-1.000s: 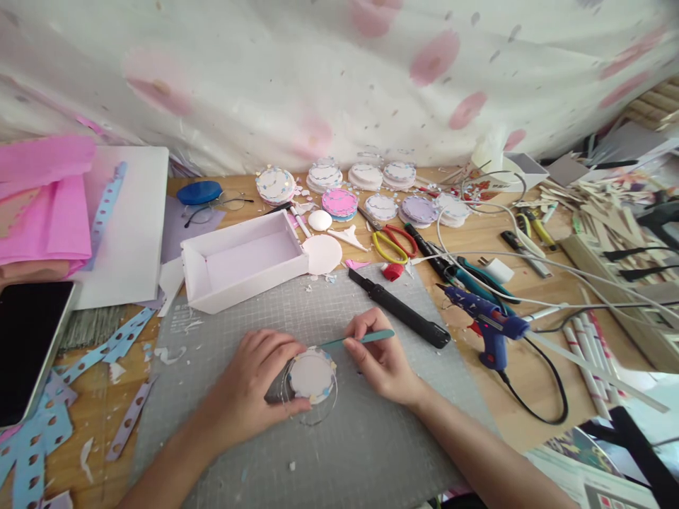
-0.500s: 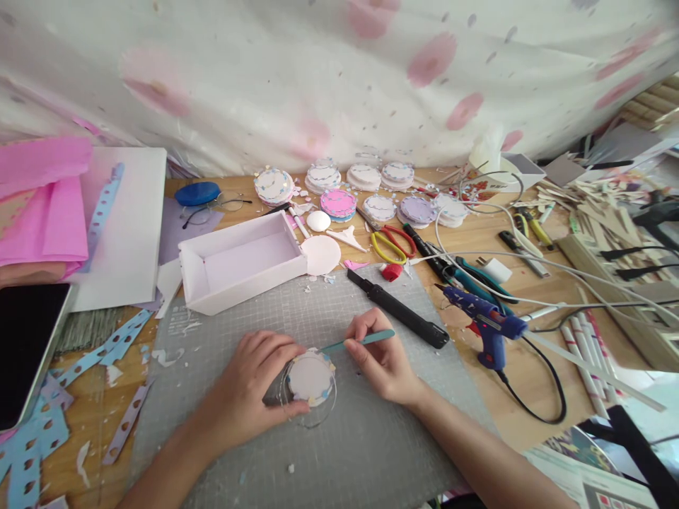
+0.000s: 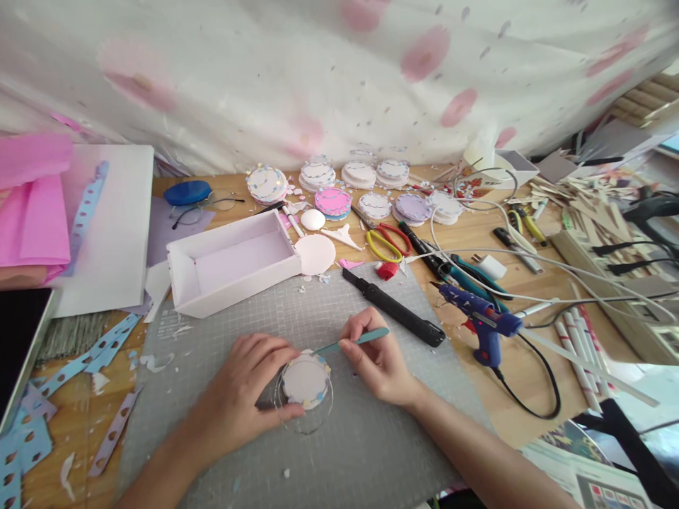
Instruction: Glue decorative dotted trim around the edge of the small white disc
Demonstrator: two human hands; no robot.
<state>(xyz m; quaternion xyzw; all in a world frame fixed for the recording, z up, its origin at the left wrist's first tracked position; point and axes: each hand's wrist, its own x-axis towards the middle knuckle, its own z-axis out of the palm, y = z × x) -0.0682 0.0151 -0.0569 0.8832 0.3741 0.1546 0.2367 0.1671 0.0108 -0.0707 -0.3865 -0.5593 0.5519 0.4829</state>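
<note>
On the grey cutting mat [image 3: 297, 470], a small white round disc [image 3: 306, 379] has blue and yellow bits around its rim. A thin clear wire loop [image 3: 332, 410] runs round it. My left hand [image 3: 244, 385] is closed on the disc's left side, with the thumb at the front and the fingers at the back. Pinched in my right hand [image 3: 374, 360] is a slim teal tool [image 3: 378, 334]. Its thin tip reaches the disc's far edge; whether it touches a trim piece is too small to tell.
Behind lie a white open box [image 3: 236, 293], a black utility knife [image 3: 397, 309], scissors [image 3: 390, 242] and several trimmed discs, one of them pink [image 3: 332, 202]. A blue glue gun [image 3: 480, 318] with cables lies right. Punched paper strips [image 3: 109, 346] and a phone [image 3: 21, 346] are left.
The whole scene has slid slightly left as my head view shifted. Both hands keep their grips, and the teal tool's tip stays at the disc's far edge.
</note>
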